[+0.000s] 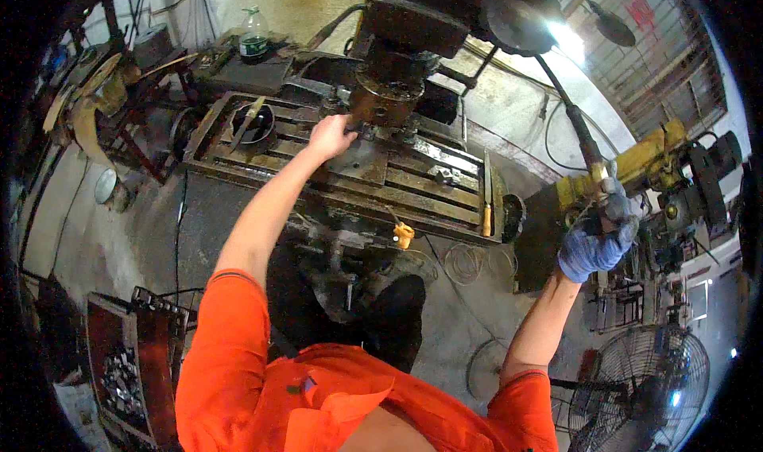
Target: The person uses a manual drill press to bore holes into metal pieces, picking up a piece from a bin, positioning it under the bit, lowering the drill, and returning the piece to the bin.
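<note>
My bare left hand (332,136) reaches to the dark round block (388,98) under the milling machine's head (413,27). Its fingers are closed against the block's left side; what they grip is hidden. On my right, my right hand (598,241) is raised in a blue-grey glove. Its fingers wrap the lower end of a long dark bar (582,130) that slants up toward the lamp (518,16). Below the block lies the slotted machine table (429,201), with a small metal block (443,175) and a file with a yellow handle (487,217) on it.
A black bowl (253,126) with a brush-like stick sits on the table's left end. A yellow knob (404,235) sticks out at its front edge. A fan (640,384) stands at lower right, a yellow-green machine (620,166) behind my right hand, and a metal-filled cabinet (131,317) at lower left.
</note>
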`<state>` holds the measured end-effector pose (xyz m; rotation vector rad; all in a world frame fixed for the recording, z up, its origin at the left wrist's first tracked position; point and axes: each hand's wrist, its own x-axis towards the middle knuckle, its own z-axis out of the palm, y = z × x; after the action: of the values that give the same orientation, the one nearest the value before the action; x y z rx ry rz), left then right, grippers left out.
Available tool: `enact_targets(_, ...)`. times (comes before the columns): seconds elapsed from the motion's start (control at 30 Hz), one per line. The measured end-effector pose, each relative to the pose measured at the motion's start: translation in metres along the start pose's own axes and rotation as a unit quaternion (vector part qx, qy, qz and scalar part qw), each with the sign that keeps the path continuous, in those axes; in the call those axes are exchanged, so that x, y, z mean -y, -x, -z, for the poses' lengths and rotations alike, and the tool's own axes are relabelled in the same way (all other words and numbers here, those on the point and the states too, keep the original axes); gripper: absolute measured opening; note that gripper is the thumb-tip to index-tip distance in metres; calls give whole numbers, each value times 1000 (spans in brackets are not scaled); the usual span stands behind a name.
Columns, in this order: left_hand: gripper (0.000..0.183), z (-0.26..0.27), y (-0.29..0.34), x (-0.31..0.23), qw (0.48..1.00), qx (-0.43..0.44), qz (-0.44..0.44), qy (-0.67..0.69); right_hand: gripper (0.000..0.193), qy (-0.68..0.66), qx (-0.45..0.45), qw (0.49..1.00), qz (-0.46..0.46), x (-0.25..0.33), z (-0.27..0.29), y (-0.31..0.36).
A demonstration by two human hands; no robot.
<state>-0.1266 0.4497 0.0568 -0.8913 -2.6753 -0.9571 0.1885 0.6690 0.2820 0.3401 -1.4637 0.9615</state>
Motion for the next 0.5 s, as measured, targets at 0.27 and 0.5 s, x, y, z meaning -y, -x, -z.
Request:
enact_targets(0.27, 43, 146, 103, 82, 954, -239, 15, -181, 33, 20, -41, 998, -36, 0, 2, 4)
enact_targets(0.5, 43, 143, 108, 120, 975, -23, 5, -223, 32, -9, -29, 998, -46, -2, 12, -6)
